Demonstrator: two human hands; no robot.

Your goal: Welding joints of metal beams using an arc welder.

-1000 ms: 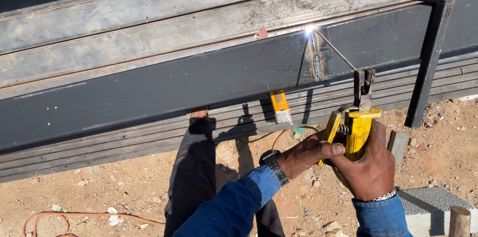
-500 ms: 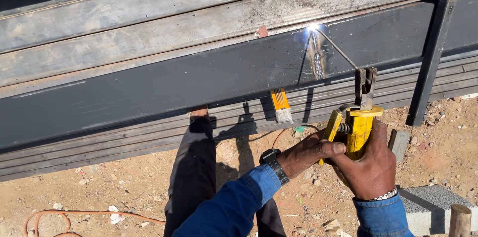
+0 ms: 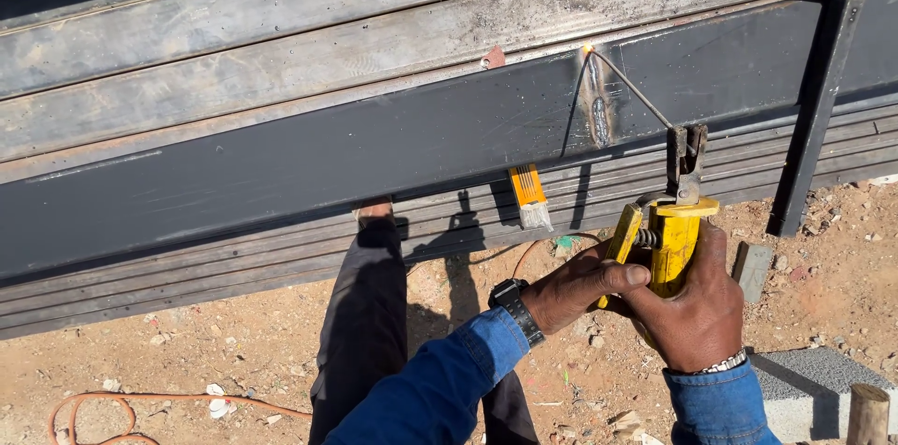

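My right hand (image 3: 697, 314) grips a yellow welding electrode holder (image 3: 672, 244), and my left hand (image 3: 575, 291) wraps around it from the left, thumb on its lever. A thin electrode rod (image 3: 634, 89) runs up and left from the holder's jaws to the top edge of a dark steel beam (image 3: 327, 160). The rod tip touches a small orange glow (image 3: 587, 49) at the top of a vertical weld seam (image 3: 599, 108). I wear blue sleeves, a black watch on the left wrist and a metal bracelet on the right.
Grey steel sections (image 3: 374, 5) lie stacked behind the beam, and a dark upright post (image 3: 823, 99) stands at the right. An orange-and-white tool (image 3: 529, 197) hangs under the beam. My dark trouser leg (image 3: 360, 314) stands on dirt with an orange cable (image 3: 140, 403), a concrete block (image 3: 809, 389).
The bright white arc flash at the rod tip has faded to a small orange glow. Hands and holder stay in about the same place.
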